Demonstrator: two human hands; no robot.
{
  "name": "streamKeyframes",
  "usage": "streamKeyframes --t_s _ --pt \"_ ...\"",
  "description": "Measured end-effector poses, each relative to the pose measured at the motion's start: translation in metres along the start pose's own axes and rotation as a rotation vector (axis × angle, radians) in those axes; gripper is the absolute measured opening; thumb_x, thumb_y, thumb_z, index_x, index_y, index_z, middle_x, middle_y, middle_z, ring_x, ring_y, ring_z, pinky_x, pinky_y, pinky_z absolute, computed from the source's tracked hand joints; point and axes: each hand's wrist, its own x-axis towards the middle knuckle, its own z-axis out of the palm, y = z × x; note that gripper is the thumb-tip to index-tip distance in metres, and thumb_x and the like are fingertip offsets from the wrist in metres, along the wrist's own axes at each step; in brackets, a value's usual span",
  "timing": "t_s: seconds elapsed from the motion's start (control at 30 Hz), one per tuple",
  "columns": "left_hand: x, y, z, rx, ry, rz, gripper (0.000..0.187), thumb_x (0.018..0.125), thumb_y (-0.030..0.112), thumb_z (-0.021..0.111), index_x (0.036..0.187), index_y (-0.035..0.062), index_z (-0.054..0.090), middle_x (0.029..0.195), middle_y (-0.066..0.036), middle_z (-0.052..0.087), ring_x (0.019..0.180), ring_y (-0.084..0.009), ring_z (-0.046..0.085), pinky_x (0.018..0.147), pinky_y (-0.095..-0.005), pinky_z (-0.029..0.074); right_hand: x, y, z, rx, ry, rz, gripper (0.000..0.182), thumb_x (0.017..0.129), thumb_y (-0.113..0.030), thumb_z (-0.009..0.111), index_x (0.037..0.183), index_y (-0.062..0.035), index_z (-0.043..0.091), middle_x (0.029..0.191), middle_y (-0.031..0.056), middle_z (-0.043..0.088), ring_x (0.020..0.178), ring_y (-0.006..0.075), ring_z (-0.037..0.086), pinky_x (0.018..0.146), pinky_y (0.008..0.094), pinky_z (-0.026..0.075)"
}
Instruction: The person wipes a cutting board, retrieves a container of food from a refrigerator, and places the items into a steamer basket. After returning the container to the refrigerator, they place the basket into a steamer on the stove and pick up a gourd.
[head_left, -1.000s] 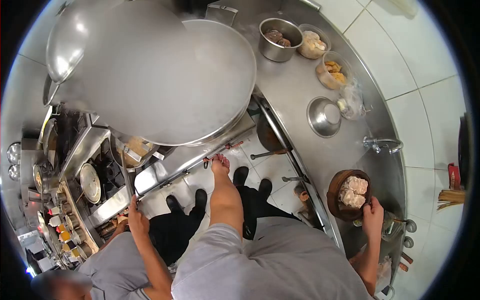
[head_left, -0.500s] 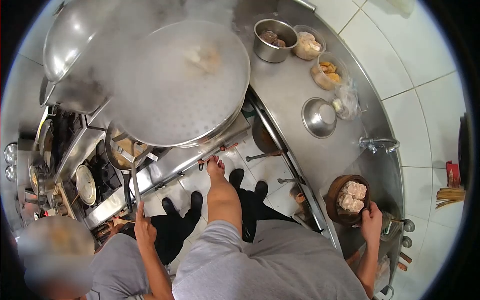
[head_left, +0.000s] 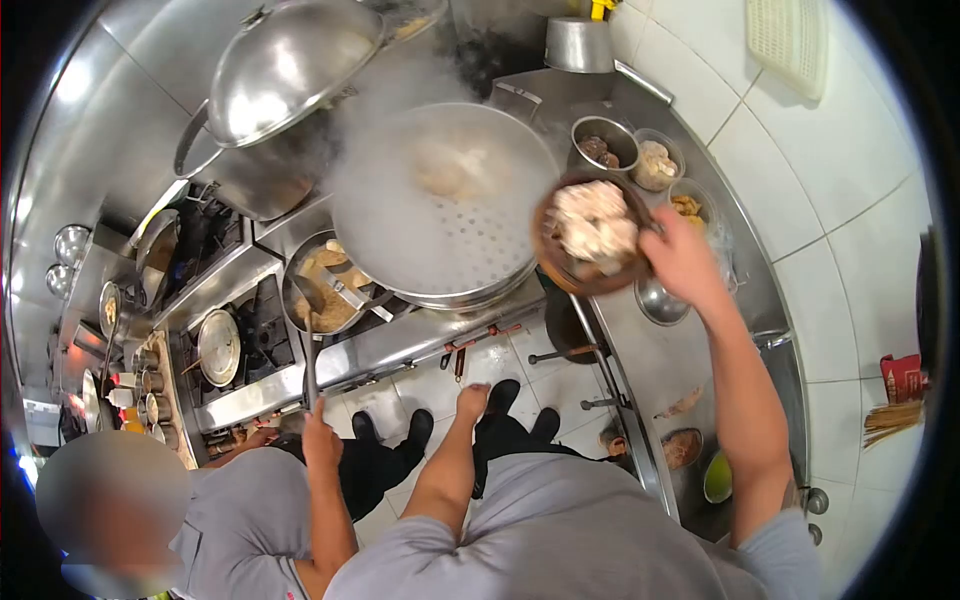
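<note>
My right hand (head_left: 685, 255) grips the rim of a round bamboo steamer basket (head_left: 548, 245) from its right side. Several pale, lumpy dumplings (head_left: 595, 225) lie in it, a little blurred by motion. The basket is held in the air by the right edge of a large round steaming lid or tray (head_left: 430, 265) dotted with holes. Steam hides part of that surface, and a pale heap (head_left: 450, 180) on it is indistinct. My left hand (head_left: 473, 398) hangs low before the stove front, below the valve handles, its fingers drawn together with nothing visible in them.
At left, a co-worker's hand (head_left: 322, 440) holds a long handle reaching into a pan (head_left: 325, 285) of food. A domed metal lid (head_left: 300, 70) stands behind. On the right counter are a metal pot (head_left: 604, 140), plastic tubs (head_left: 655, 160), and an upturned bowl (head_left: 662, 303).
My right hand has carried the bamboo steamer basket from the right counter up and left to the steaming surface. My left hand has drawn back from the valve handles. The view has shifted.
</note>
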Motion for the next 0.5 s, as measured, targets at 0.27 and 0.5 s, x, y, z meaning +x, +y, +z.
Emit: streamKeyframes --t_s 0.27,0.5 --pt "-0.121 -0.011 -0.066 -0.348 -0.037 -0.367 0.026 0.088 0.030 0.062 0.097 0.0063 0.066 0.078 -0.003 0.062 0.061 -0.0136 0.056 0.053 -0.0288 0.044 0.131 -0.085 0.160 -0.336 -0.345 -0.222 0.029 0.081 -0.021 0.057 0.093 0.0028 0.068 0.100 0.0225 0.067 0.091 0.0384 0.065 0.080 0.0460 0.052" --pt "-0.143 -0.009 -0.086 -0.465 0.056 -0.416 0.026 0.088 0.028 0.060 0.100 0.0059 0.066 0.086 -0.005 0.065 0.066 -0.0145 0.060 0.056 -0.0284 0.045 0.150 -0.085 0.236 -0.503 -0.540 -0.218 0.023 0.078 -0.010 0.055 0.092 -0.0005 0.071 0.102 0.0204 0.067 0.092 0.0350 0.066 0.079 0.0434 0.052"
